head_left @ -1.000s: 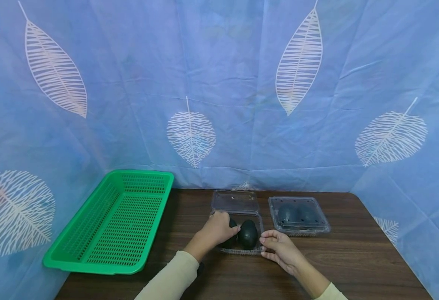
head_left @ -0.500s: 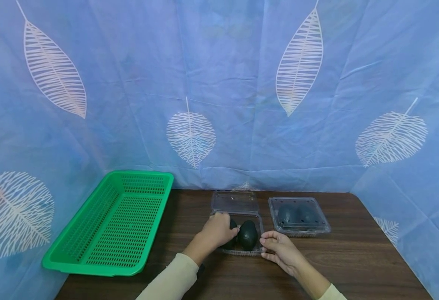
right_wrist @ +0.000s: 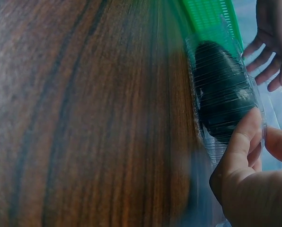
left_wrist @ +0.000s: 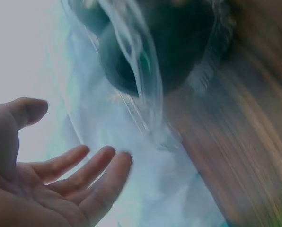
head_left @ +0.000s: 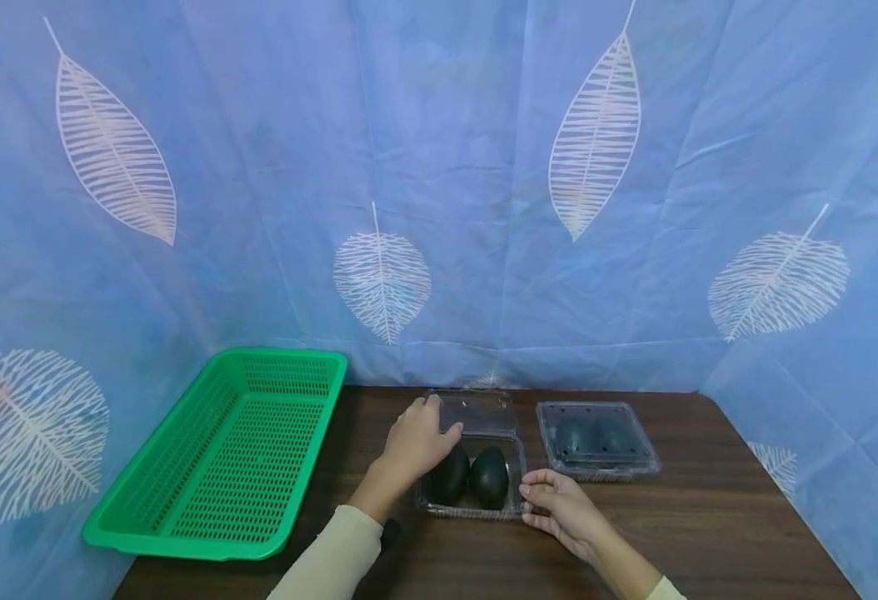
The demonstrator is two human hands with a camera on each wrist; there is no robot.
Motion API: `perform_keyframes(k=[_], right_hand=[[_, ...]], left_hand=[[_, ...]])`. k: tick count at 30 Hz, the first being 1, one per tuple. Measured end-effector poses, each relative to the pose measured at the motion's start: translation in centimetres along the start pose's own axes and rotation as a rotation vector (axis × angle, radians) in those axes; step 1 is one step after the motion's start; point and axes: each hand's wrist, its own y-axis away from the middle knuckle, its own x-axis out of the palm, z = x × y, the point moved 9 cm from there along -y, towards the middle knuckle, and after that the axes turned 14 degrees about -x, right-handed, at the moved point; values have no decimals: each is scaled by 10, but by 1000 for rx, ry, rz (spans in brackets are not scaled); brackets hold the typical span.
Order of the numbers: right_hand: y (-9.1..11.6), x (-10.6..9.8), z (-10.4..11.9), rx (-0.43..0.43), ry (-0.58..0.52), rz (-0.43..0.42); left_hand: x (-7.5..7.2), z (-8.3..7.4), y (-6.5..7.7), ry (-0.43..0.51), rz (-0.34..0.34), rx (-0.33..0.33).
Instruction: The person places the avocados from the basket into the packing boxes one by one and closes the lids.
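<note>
Two dark, smooth avocados, a left avocado (head_left: 448, 481) and a right avocado (head_left: 490, 481), lie side by side in a clear plastic clamshell box (head_left: 476, 513). Its lid (head_left: 480, 412) is folded back toward the wall. My left hand (head_left: 415, 440) hovers over the box's left side, fingers spread and holding nothing; the left wrist view shows that palm (left_wrist: 51, 194) apart from the blurred fruit. At the box's right side, my right hand (head_left: 565, 510) pinches the rim between thumb and fingers. In the right wrist view an avocado (right_wrist: 221, 90) shows through the ridged wall.
To the right stands a second clamshell (head_left: 596, 467), closed, with dark fruit inside. A green perforated basket (head_left: 221, 467) sits at the left of the brown wooden table (head_left: 716, 500). Behind hangs a blue cloth (head_left: 469, 167) with white leaf prints.
My left hand has let go of the left avocado and risen up and to the left, its fingers opening. The right hand stays at the rim. The head view has tilted slightly.
</note>
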Motion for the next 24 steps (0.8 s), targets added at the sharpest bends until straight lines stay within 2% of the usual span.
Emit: perform_keyframes(k=[4,9,15,19,24], right_hand=[[0,-1,-1,9,2,-6],[0,-1,-2,17,2,-9],[-2,-1,-2,12,7,-17],[-1,-1,-2,4,4,-8],[-1,-1,-3,-2,-8,17]], left_hand=[[-10,11,-18,87,-20,-43],[-12,32,-40,183,6,-139],[-11,45,-58,276,42,-154],[1,59,-65,351,91,-204],[25,78,-70,516,200,-310]])
